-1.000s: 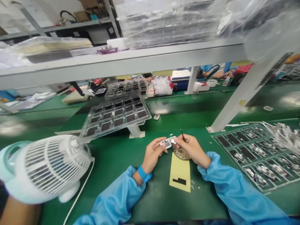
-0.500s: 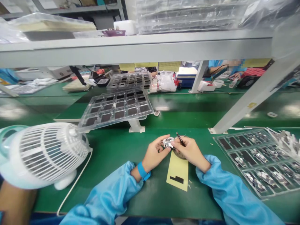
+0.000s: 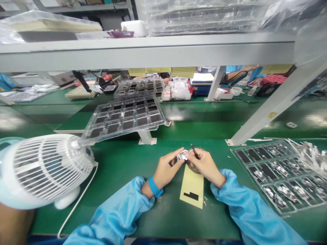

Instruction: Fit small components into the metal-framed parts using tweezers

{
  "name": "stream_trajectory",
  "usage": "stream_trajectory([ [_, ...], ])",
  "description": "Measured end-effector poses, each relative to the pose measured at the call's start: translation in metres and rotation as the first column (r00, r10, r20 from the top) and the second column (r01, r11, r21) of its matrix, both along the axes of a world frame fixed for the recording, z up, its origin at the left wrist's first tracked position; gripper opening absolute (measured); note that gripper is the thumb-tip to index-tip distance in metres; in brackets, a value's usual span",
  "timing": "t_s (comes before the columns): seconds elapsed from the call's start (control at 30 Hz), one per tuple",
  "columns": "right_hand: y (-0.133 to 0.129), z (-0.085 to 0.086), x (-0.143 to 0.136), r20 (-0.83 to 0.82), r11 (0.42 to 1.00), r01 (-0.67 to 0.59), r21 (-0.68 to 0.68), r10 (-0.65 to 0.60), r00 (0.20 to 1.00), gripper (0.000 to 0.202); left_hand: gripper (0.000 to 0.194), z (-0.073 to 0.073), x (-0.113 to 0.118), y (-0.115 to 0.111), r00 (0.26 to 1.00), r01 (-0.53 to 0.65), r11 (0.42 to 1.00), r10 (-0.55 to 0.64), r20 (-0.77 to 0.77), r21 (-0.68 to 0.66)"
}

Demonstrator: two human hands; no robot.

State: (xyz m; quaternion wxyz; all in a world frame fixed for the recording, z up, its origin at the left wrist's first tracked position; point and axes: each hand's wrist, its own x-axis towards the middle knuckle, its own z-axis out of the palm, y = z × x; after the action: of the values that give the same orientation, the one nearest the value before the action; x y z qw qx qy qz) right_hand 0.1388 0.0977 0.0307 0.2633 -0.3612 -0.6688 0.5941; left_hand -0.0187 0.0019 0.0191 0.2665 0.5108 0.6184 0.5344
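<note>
- Part [image 3: 182, 155], small, white and silver: it is sitting between the two hands, above the table [image 3: 166, 224]; its finer detail is too small to tell.
- Left hand [image 3: 165, 170]: it is pinching the part between thumb and fingers; a blue band [image 3: 154, 187] is circling the wrist.
- Right hand [image 3: 206, 166]: it is gripping a dark rod [image 3: 194, 150], tilted, top end up; the fingertips are meeting the part's right side.
- Disc [image 3: 196, 169], round: it is lying just under the right hand, partly hidden.
- Yellow sheet [image 3: 189, 182]: it is lying on the near side of the disc, bearing a black strip [image 3: 191, 196].
- Tray [image 3: 260, 181], divided: it is lying to the right, holding small silver pieces [image 3: 286, 192].
- Fan [image 3: 52, 170], white: it is standing at the left.
- Clear tray [image 3: 127, 115]: it is leaning beyond the fan, carrying dark pads in rows.
</note>
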Motion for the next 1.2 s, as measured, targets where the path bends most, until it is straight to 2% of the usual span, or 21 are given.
stream_trajectory([
  [0.1,0.0,-0.003,0.0,0.023,0.994,0.038,0.102,-0.041,0.999,0.043,0.046,0.0,0.001,0.001,0.988,0.003,1.0,-0.001,0.154,-0.012],
  [0.2,0.0,-0.006,-0.001,-0.047,0.969,0.108,0.222,-0.101,0.994,0.03,0.054,-0.001,0.002,0.003,0.894,0.083,0.996,-0.063,0.444,-0.027],
  [0.27,0.0,-0.006,-0.002,-0.112,0.971,0.098,0.22,-0.074,0.991,0.029,0.057,0.0,0.003,0.005,0.823,0.126,0.992,-0.096,0.56,-0.016],
  [0.37,0.001,-0.005,-0.003,-0.148,0.981,0.053,0.188,-0.025,0.989,0.029,0.057,0.001,0.004,0.006,0.786,0.136,0.991,-0.102,0.609,-0.009],
  [0.6,0.003,-0.006,-0.001,-0.155,0.992,0.033,0.123,-0.014,0.988,0.037,0.056,-0.004,0.005,0.004,0.783,0.146,0.989,-0.126,0.609,0.018],
  [0.9,-0.004,-0.014,-0.006,-0.158,0.986,0.072,0.147,-0.049,0.986,0.034,0.046,-0.005,0.008,0.004,0.789,0.137,0.989,-0.143,0.597,0.057],
  [1.07,-0.005,-0.015,-0.007,-0.103,0.979,0.056,0.196,-0.036,0.994,0.037,0.034,-0.009,0.01,0.003,0.881,0.098,0.988,-0.143,0.45,0.122],
  [1.2,-0.003,-0.013,-0.005,-0.066,0.968,0.071,0.242,-0.057,0.996,0.04,0.035,-0.013,0.01,0.0,0.962,0.069,0.998,-0.069,0.264,0.007],
])
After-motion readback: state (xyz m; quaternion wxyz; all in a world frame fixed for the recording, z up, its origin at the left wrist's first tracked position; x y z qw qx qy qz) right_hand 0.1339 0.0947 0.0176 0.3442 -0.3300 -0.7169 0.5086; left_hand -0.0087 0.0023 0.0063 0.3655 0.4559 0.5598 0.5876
